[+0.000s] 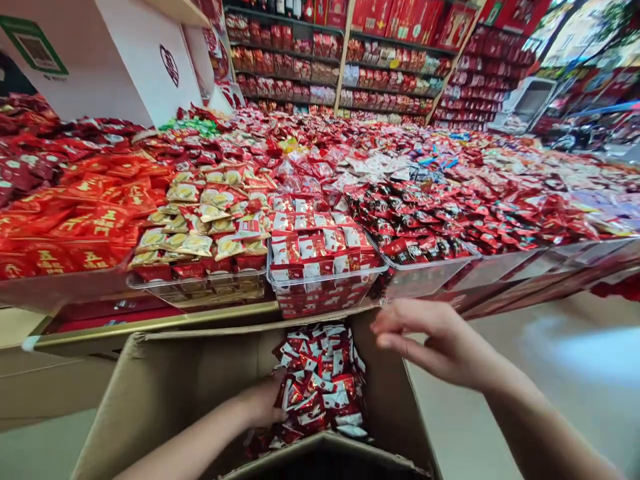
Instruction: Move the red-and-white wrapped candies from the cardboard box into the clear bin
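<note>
A cardboard box (165,373) stands open below me, holding a heap of small red-and-white wrapped packets (325,383). My left hand (267,400) reaches inside it, against the left side of the heap. Its fingertips are hidden among the packets, so their grip does not show. Over the box's right edge hovers my right hand (420,333), thumb and fingers apart, with nothing visible in it. Just beyond the box, a clear plastic bin (325,280) holds similar red-and-white packets (313,247) in neat rows.
Beside that bin are cream packets (210,213) to the left and dark red packets (420,220) to the right. Bright red packets (85,213) fill the far left. Stocked shelves (345,60) stand behind. A gold-edged ledge (160,327) runs beneath the bins.
</note>
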Tool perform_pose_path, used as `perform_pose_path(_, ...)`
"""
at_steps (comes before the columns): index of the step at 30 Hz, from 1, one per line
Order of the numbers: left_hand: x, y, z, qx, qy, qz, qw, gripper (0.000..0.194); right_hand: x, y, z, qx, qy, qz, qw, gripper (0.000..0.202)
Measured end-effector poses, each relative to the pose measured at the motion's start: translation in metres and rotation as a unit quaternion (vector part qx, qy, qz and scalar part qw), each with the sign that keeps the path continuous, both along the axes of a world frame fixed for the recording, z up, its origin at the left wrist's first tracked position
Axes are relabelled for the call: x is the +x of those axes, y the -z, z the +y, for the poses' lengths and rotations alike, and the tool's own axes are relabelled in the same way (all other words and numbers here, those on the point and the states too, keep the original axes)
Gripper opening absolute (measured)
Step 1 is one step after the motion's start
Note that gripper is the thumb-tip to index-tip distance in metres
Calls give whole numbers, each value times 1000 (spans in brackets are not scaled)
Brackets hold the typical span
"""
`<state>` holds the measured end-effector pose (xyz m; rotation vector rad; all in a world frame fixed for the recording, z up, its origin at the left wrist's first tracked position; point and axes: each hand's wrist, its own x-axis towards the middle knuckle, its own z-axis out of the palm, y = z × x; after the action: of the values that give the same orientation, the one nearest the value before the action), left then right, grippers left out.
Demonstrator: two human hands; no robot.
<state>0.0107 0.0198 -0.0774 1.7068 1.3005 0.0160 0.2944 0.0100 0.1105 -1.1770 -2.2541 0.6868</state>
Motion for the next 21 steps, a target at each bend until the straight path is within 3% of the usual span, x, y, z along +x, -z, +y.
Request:
perform_pose_path(3,7,14,-3,-9,8,30,999,72,9,59,-30,-49,62,13,997,14)
perform_pose_path(5,7,21,-4,1,5,39,999,66,7,90,-41,-16,92,16,995,12)
perform_pose_path(7,5,25,-4,16,-2,47,999,56,1,108,-47,41,117,9,992,11)
perform_pose_path(10,5,25,3,42,-14,61,997,41,-7,113,-48,85,138,1,987,10)
perform_pose_path(13,20,22,15,75,1,47,996,22,-8,110,-46,92,146,39,984,8)
perform_pose_path(17,68,23,30,99,51,6,994,26,-6,110,-46,92,149,51,983,9)
perform_pose_path(21,112,24,31,131,60,-5,990,25,-7,112,-47,97,151,33,983,9)
